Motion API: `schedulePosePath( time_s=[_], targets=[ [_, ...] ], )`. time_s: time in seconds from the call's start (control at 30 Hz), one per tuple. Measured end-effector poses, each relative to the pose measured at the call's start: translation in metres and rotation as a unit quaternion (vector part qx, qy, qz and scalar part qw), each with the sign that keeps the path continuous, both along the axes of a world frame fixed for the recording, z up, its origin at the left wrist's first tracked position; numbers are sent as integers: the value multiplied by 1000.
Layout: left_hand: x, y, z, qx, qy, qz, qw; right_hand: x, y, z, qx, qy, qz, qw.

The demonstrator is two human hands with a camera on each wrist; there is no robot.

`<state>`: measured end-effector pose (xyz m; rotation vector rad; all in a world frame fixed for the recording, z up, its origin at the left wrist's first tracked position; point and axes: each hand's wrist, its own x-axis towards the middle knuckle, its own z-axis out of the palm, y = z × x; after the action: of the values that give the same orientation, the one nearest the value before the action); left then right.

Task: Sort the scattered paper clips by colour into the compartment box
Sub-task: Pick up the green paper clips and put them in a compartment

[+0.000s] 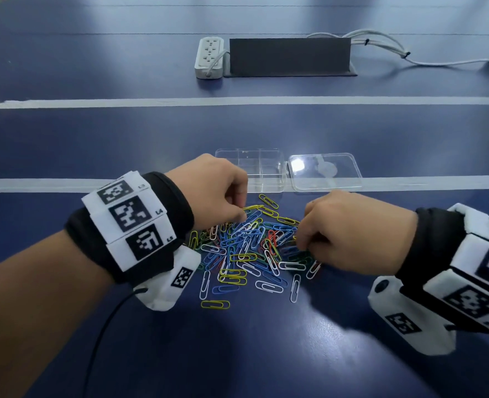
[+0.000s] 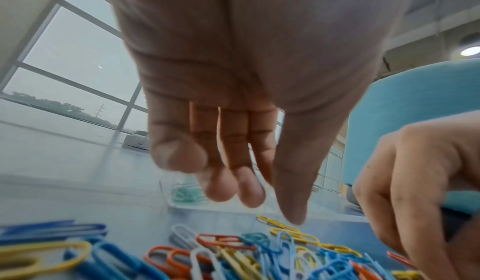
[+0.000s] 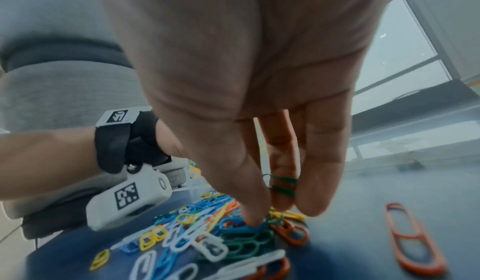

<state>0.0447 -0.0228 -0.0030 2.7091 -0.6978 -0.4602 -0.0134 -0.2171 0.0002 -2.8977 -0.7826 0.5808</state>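
A heap of paper clips (image 1: 249, 248) in blue, white, yellow, green and orange lies on the dark blue table. Behind it stands the clear compartment box (image 1: 251, 170), its lid (image 1: 326, 172) folded open to the right. A few green clips (image 2: 185, 192) lie in one compartment. My left hand (image 1: 241, 218) hangs over the heap's far left edge with fingers loosely bent and holding nothing; its thumb (image 2: 293, 212) points down at a yellow clip (image 2: 275, 223). My right hand (image 3: 270, 210) pinches green clips (image 3: 283, 184) against its fingers, thumb tip down in the heap.
A white power strip (image 1: 208, 57), a dark box (image 1: 290, 57) and white cables (image 1: 381, 44) sit at the back. Two white tape lines (image 1: 151, 102) cross the table. One orange clip (image 3: 413, 237) lies apart, right of the heap.
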Motion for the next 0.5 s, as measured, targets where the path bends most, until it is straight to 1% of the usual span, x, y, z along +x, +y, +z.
schedulePosePath(
  time_s=[0.1, 0.2, 0.3, 0.4, 0.5],
  targets=[
    [1, 5, 0, -9, 16, 16, 1000, 3, -1, 0, -40, -25, -10, 999],
    [1, 11, -1, -12, 21, 22, 999, 2, 0, 1, -42, -32, -24, 998],
    [-4, 16, -2, -4, 8, 16, 1000, 4, -1, -1, -48, -23, -33, 998],
    [-10, 20, 0, -37, -12, 8, 999, 8, -4, -1, -59, -31, -51, 996],
    [-10, 22, 1, -52, -29, 6, 998, 7, -4, 2, -35, -35, -47, 998]
  ],
)
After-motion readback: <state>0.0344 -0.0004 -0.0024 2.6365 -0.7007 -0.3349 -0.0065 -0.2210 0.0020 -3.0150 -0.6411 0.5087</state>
